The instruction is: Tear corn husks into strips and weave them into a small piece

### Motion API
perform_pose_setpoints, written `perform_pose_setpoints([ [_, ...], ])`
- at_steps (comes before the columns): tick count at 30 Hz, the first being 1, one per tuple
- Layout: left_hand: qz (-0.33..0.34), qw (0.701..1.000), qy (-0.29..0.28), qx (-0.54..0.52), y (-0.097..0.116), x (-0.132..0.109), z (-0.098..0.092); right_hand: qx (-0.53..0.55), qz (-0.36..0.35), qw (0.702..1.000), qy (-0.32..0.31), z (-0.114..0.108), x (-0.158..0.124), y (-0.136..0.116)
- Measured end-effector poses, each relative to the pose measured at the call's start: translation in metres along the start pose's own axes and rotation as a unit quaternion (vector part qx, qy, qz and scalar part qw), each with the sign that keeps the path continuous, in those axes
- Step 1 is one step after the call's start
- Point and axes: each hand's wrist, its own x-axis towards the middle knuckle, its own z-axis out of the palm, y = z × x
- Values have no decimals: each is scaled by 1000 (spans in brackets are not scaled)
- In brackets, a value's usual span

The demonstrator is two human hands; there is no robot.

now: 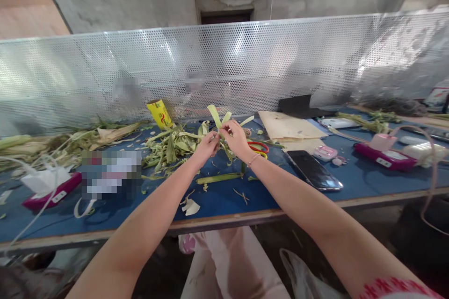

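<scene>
My left hand and my right hand meet above the blue table, fingers pinched together. Between them is a bundle of pale green leaf strips, whose flat ends fan out upward past the fingertips. The fingers hide where the strips come together. Just left of my left hand lies a heap of wilted green leaf scraps. A cut green stalk rests below the hands. Beside my right wrist, red and yellow handled scissors are partly covered by the hand.
A perforated metal screen backs the table. A black phone, a pink case and brown paper lie to the right. Magenta power strips with cables sit at both sides. A yellow packet leans behind the scraps.
</scene>
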Motion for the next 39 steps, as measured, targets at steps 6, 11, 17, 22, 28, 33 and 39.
perform_pose_setpoints([
  [6,-20,996,-59,-60,2,-6,1,21,4,1000,17,-2,1,-1],
  [11,-30,992,-48,-111,-1,-5,2,37,7,999,21,-1,1,1],
  [17,-21,996,-11,-91,-1,-4,1,58,27,998,3,0,1,2],
  [22,-42,994,1,-102,3,-5,1,98,46,992,-70,-5,2,6],
  [28,-25,997,19,-70,3,0,-1,104,63,986,-111,-9,4,9],
  [33,-31,997,32,-60,4,1,-2,92,25,985,-141,-10,3,9],
  [39,13,989,11,-150,2,0,-1,52,-25,980,-191,-13,3,8],
])
